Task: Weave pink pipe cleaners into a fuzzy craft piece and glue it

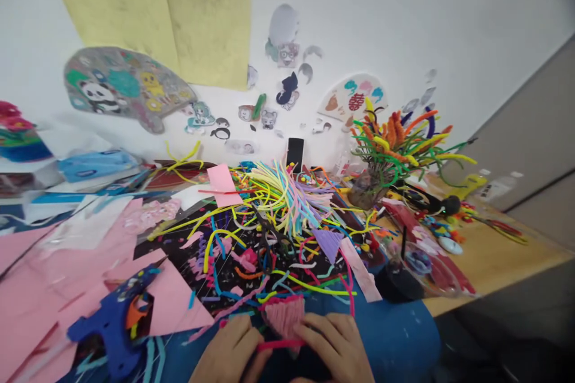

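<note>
My left hand (231, 350) and my right hand (332, 344) are at the bottom edge, close together over my blue-clad lap. Between them they pinch a red pipe cleaner (281, 344) that lies horizontally across a pink ribbed piece (284, 316) made of bent pipe cleaners. Both hands have their fingers curled in on it. Just beyond the hands lies a heap of loose coloured pipe cleaners (278, 203) on a black patterned sheet (188, 251).
A blue glue gun (114, 323) lies at the lower left on pink paper (31, 287). A vase of pipe-cleaner flowers (395, 149) stands at the right. A black phone (294, 154) leans on the wall. A clear container with a black base (404, 275) sits near the wooden table's edge (503, 257).
</note>
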Demonstrator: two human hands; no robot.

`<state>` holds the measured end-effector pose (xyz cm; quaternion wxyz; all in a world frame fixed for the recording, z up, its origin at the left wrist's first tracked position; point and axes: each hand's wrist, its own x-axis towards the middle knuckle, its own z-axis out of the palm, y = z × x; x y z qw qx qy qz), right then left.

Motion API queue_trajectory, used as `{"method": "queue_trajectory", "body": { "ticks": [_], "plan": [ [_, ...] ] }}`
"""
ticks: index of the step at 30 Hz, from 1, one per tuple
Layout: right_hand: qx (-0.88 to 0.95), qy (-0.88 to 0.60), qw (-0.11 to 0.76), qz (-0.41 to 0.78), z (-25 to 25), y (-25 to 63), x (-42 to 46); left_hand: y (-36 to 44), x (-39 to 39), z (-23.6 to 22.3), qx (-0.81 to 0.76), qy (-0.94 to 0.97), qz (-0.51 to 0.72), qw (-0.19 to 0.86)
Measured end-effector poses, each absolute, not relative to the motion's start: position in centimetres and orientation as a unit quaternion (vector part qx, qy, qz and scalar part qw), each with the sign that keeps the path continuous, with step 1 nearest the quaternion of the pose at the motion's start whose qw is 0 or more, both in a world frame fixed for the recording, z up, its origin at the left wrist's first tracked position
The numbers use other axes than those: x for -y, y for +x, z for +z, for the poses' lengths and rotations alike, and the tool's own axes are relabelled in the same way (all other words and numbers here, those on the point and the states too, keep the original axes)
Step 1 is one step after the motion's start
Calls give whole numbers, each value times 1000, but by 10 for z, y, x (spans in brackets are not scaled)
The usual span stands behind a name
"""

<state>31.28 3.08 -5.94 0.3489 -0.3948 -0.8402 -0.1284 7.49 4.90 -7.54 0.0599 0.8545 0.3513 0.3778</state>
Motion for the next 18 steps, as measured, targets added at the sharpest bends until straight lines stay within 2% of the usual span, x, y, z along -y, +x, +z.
{"method": "queue_trajectory", "body": {
  "ticks": [6, 11, 18],
  "plan": [
    [804, -501, 304, -96, -88, 289, -21, 74, -41, -71, -419, 847, 323, 51],
    [805, -477, 347, -62, -94, 296, -25, 81, -44, -85, -414, 850, 310, 98],
    [795, -451, 405, 13, -89, 313, -29, 101, -52, -90, -422, 815, 374, 134]
  ]
}}
